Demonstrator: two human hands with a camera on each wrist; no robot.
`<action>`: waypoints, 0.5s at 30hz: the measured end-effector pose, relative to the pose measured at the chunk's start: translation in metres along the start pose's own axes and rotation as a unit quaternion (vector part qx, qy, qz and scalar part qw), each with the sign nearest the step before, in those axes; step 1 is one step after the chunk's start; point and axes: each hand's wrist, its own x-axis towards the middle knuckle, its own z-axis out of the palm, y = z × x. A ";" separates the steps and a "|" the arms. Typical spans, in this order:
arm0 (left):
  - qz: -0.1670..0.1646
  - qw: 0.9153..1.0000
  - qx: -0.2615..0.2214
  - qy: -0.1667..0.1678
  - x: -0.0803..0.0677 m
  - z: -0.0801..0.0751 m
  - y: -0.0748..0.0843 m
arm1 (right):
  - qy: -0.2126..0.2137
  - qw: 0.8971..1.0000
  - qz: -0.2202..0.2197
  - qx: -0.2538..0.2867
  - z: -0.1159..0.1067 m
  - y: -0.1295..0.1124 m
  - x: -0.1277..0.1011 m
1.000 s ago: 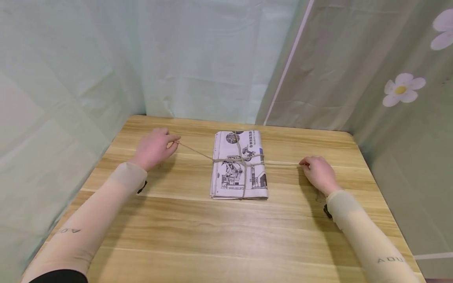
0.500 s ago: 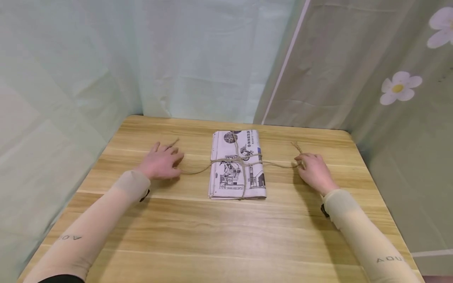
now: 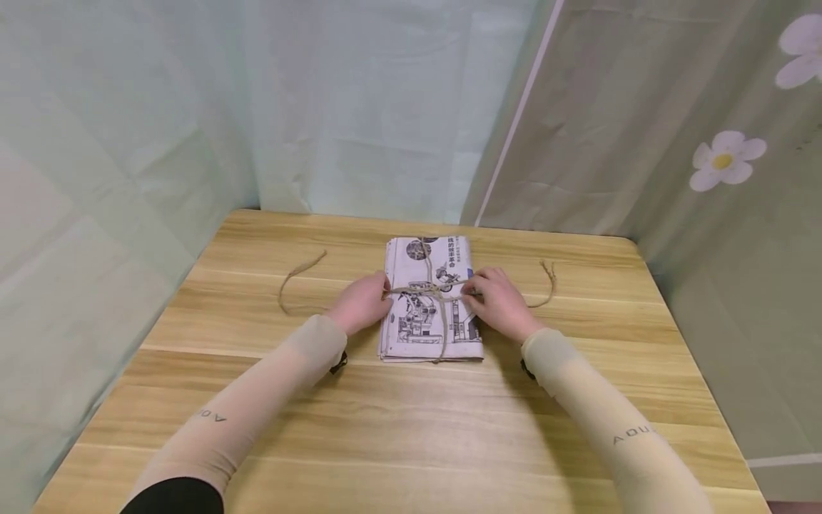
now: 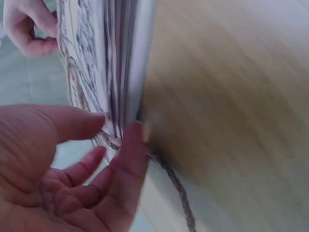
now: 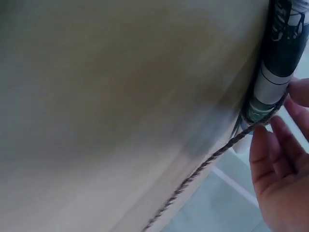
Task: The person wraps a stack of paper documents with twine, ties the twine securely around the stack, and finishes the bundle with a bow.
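Binding newspapers (image 3: 404,271): they lie flat between our left grip (image 3: 362,301) and right grip (image 3: 499,300).
Twine (image 3: 420,290): we pinch it beside each edge.
Crossing (image 3: 438,293): we seem to be cinching; next likely wants knotting under even tension.
Desk (image 3: 411,442): beneath our grips, loose ends (image 3: 297,271) lying outward.

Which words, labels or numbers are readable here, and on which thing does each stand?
"AOU" on the right sleeve; any further letters are out of sight.
"AO", partly visible, on the left sleeve.
"效率革命", apparently, on the newspapers.
Smaller print there: too small to read.
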 end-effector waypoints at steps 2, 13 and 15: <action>-0.011 1.000 0.002 0.004 0.001 0.001 0.003 | 0.008 1.000 -0.010 -0.008 0.004 -0.001 0.005; 0.015 1.000 0.012 0.006 0.001 0.002 0.012 | 0.019 0.999 -0.010 0.033 0.010 -0.005 0.017; 0.020 1.000 0.002 0.002 0.001 0.004 0.014 | 0.011 0.999 -0.008 0.037 0.010 -0.006 0.019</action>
